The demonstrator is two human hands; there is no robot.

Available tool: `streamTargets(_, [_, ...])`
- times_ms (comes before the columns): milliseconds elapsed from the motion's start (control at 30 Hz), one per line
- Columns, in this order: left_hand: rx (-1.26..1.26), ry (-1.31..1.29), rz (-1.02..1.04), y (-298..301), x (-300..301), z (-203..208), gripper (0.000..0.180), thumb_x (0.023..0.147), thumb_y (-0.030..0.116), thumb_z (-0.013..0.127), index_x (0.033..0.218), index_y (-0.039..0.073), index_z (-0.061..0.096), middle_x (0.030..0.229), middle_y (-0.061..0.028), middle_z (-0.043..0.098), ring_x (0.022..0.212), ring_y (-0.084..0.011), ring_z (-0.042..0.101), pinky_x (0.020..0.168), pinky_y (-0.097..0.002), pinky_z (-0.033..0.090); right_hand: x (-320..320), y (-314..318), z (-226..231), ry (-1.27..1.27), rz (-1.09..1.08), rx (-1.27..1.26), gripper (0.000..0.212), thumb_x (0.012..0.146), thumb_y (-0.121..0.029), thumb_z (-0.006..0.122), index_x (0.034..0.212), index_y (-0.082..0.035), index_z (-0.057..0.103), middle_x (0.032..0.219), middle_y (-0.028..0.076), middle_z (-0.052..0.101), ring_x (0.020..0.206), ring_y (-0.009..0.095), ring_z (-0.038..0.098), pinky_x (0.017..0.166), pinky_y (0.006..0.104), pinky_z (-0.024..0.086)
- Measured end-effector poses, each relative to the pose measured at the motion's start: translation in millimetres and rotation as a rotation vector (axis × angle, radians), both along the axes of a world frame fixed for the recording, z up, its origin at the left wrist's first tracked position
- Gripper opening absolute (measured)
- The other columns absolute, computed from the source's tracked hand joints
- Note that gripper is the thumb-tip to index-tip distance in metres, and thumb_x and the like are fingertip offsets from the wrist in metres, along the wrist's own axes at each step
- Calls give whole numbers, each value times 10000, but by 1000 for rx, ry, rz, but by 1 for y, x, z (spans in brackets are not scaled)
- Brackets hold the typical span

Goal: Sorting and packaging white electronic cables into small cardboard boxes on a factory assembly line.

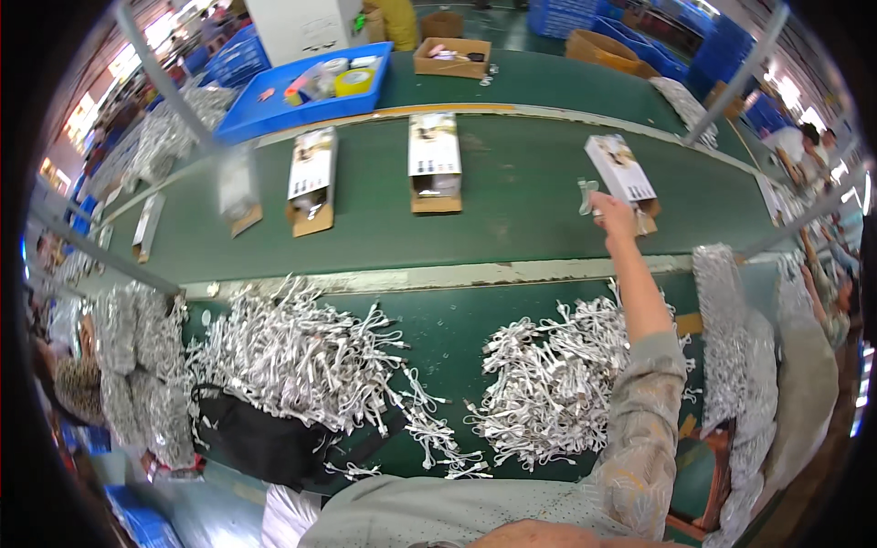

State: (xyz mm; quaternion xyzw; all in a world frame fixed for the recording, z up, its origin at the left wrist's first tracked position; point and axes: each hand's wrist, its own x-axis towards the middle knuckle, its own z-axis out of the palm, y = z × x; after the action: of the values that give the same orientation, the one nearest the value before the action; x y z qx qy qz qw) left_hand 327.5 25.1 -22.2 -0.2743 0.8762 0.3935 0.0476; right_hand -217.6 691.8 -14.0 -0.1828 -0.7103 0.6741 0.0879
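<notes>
My right hand (614,217) reaches far forward over the green conveyor belt (521,183). Its fingers are closed on a small looped white cable (586,195). Right beside that hand lies a white carton (622,169), its brown end flap open toward me. Further left on the belt are more such cartons: one in the middle (434,155), one to its left (312,169), and a blurred one (238,187). Two heaps of white cables, the right heap (557,384) and the left heap (292,356), lie on the near table. My left hand is out of sight.
Behind the belt sit a blue tray (265,114) with tape rolls and a small cardboard box (452,57). A black bag (256,438) lies by the left heap. Bundles in clear plastic (726,338) stand at right. Slanting metal posts (164,73) frame the station.
</notes>
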Motion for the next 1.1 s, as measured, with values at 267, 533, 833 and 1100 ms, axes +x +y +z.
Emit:
streamTargets(267, [-45,-198,-91,-2,2,-36,426,823,341,557,1071,-2,604,1031,-190,628,961,-309,610,824,-394,489,-26,-193,-5,69,292,699,193,721,-257,623,744,-85,708,704,148,651,694,312,635,631,396,493])
streamTargets(533, [-38,-469,-107,18,64,-57,418,825,340,559,1067,3,612,1031,-198,628,963,-312,610,818,-392,491,-63,-229,-43,139,42,1061,332,850,-287,556,920,31,618,882,242,622,802,404,609,699,491,485])
streamTargets(833, [-22,-774,-122,53,141,-45,409,828,338,561,1063,9,621,1031,-208,628,965,-315,610,813,-389,494,92,-305,8,551,1256,691,279,780,-126,608,1054,-77,604,1067,129,577,1025,320,538,901,395,435])
streamTargets(1100, [-104,-777,-298,66,104,-37,297,828,280,538,898,30,682,907,-243,638,908,-348,620,788,-398,503,121,-277,39,134,1342,683,201,745,-223,663,823,-40,644,748,125,641,707,253,619,653,349,481])
